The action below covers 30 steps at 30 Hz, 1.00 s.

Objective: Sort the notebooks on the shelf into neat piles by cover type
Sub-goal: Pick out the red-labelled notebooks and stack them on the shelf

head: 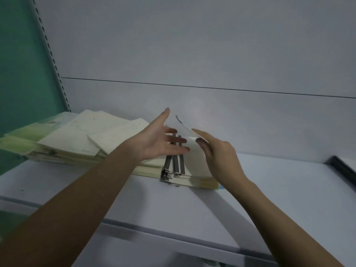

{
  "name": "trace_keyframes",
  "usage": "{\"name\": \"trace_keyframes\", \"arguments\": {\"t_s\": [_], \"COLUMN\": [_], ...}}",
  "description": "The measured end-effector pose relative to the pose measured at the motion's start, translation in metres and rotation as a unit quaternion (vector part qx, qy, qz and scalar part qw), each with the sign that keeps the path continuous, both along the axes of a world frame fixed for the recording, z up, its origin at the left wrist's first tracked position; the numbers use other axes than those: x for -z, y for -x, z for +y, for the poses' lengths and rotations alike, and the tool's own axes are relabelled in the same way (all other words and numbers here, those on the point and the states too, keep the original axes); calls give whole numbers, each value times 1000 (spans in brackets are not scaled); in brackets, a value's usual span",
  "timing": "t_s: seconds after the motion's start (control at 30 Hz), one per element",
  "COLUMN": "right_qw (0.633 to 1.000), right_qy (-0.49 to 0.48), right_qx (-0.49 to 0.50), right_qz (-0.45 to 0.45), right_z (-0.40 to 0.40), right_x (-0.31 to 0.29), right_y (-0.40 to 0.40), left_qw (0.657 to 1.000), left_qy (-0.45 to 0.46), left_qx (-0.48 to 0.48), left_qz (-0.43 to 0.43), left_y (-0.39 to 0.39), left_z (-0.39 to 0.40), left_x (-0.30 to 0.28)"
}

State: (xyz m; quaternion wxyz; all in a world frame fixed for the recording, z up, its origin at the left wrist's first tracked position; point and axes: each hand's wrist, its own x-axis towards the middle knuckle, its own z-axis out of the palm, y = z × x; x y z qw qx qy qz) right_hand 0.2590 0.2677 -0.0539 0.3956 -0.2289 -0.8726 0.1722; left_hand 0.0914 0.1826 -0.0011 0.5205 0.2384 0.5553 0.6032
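A pale white shelf runs across the view, its front edge nearest the camera. On it, toward the back left, lie notebooks in loose overlapping piles: green-covered ones at the far left, cream-covered ones beside them, and a stack with dark grey spine strips (fanned unevenly) nearer the middle. At the right end sits a dark edge, possibly a divider.

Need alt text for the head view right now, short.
Right hand lifts a white notebook off the grey-spined pile while the open left hand reaches toward it; cream notebooks and green notebooks lie fanned out left on the shelf.
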Motion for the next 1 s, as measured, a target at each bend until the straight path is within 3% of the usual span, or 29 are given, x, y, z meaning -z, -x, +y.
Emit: {"name": "trace_keyframes", "arguments": {"t_s": [0.07,0.13,0.27,0.43,0.57,0.63,0.73,0.87,1.0], "right_qw": [998,994,989,946,931,945,982,989,994], "right_qy": [-27,-31,87,4,-20,18,106,81,-22], "right_qx": [-45,-76,-13,6,7,5,45,115,94], "right_qz": [-18,-72,-123,-323,-366,-326,-152,50,44], "right_z": [4,6,15,10,1,5,21,24,-7], "right_x": [-4,-8,-4,19,14,10,5,-2,-5], "right_y": [4,4,-6,-19,-31,-34,-36,-33,-24], "left_qw": [998,999,991,981,974,969,960,965,977], "left_qy": [-39,-26,-10,-40,-50,-49,-41,-22,-19], "left_qx": [18,-18,-93,-176,-212,-235,-264,-231,-180], "left_qz": [-52,3,91,77,63,60,87,120,109], "left_y": [-2,-4,8,22,26,27,26,7,-27], "left_z": [2,5,4,-3,-9,-12,-17,-24,-26], "left_x": [-5,-6,-4,-5,1,4,5,9,21]}}
